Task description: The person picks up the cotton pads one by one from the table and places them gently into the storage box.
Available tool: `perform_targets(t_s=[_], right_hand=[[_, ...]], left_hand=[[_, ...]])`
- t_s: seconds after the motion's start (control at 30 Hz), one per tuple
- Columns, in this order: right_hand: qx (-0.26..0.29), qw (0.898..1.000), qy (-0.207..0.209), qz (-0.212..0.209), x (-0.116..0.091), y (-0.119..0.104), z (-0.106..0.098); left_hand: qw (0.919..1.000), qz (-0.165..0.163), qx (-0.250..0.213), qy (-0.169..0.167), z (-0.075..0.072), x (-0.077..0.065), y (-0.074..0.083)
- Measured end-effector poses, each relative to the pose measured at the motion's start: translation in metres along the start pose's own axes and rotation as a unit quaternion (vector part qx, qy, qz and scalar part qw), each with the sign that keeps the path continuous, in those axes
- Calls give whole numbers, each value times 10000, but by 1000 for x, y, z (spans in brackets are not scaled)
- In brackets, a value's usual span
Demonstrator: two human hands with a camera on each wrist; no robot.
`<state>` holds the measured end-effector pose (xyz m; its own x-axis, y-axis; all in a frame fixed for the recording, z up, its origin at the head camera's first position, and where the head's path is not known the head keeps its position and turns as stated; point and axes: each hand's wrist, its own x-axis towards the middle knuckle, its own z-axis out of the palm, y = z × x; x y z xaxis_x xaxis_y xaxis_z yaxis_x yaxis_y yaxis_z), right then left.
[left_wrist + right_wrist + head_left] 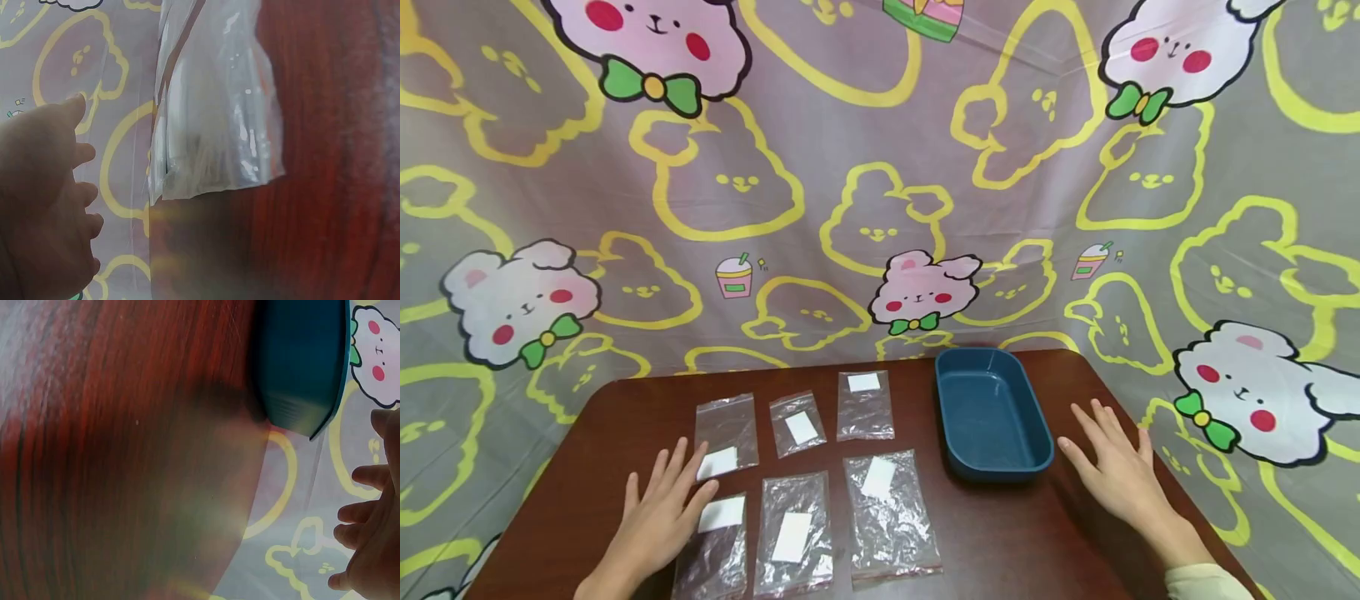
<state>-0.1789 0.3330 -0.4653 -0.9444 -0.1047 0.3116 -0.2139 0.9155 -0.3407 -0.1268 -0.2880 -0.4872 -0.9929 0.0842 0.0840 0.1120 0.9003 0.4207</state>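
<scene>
My left hand (658, 517) is spread open at the left, over the edges of a clear zip bag (727, 425) at the back and another zip bag (718, 554) in front. It holds nothing. In the left wrist view, a crinkled plastic bag (219, 125) appears beside the hand (47, 200). My right hand (1116, 471), fingers spread and holding nothing, hovers just right of a dark blue rectangular basin (996, 475). The right wrist view shows the basin's side (300, 369) and the hand (375, 519) apart from it.
More clear zip bags with white rectangles lie flat: a small bag (782, 408), a back bag (868, 421), a front bag (775, 500) and a large bag (895, 533). The brown table (1015, 542) meets a patterned cloth (820, 208) behind and at both sides.
</scene>
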Motion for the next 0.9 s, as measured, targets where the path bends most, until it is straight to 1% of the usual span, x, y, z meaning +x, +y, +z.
perform_targets(t_s=[0.13,0.33,0.43,0.57,0.67,0.83,0.9], right_hand=[[152,9999,32,23,2,-3,2],[577,9983,27,44,5,-8,4],[783,9969,12,104,6,-11,6],[974,9951,-2,164,8,-16,12],[1110,9936,-33,196,8,-20,16],[1384,9902,30,197,9,-24,22],[1518,9882,41,207,10,-25,24]], left_hand=[[10000,-13,27,0,1,-2,1],[10000,-10,13,38,1,-8,4],[9999,-80,-50,-45,1,-10,5],[9991,-265,-197,-259,3,-13,8],[9985,-312,-294,-331,5,-17,10],[9989,-232,-312,-247,10,-22,12],[9989,-252,-324,-240,12,-23,13]])
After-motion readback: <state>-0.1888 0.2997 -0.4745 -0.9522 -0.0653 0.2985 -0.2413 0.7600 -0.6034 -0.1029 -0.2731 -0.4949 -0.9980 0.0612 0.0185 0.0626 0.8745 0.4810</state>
